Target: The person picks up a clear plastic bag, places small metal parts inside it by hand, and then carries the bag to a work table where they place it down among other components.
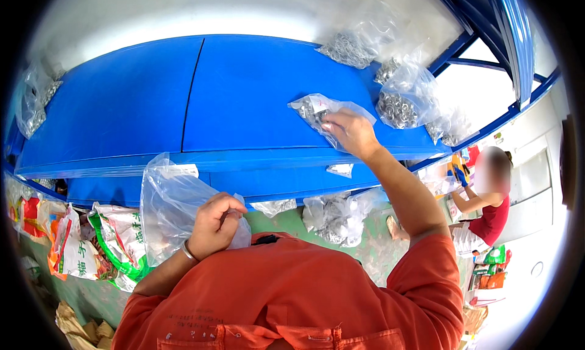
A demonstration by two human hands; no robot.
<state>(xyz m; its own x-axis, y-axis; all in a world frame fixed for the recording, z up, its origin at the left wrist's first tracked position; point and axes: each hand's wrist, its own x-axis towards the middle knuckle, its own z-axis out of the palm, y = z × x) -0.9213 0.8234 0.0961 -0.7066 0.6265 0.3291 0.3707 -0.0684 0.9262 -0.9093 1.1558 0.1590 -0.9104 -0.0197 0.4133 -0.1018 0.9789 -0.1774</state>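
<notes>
My left hand (213, 227), a metal band at its wrist, is closed with curled fingers on a large clear plastic bag (169, 194) in front of my chest. The bag hangs below the front edge of the blue shelf (256, 94), and a white label shows near its top. Over the shelf's right half my right hand (354, 130) is closed on a small clear bag of metal parts (312, 109). This small bag lies on the shelf top, and my fingertips hide part of it.
More clear bags of metal parts (399, 109) stand at the shelf's right end, another bag (30, 109) at its far left. Below are bags (338, 219) and printed sacks (119, 240). Blue frame posts (518, 45) rise at right. A person in red (490, 219) sits beyond.
</notes>
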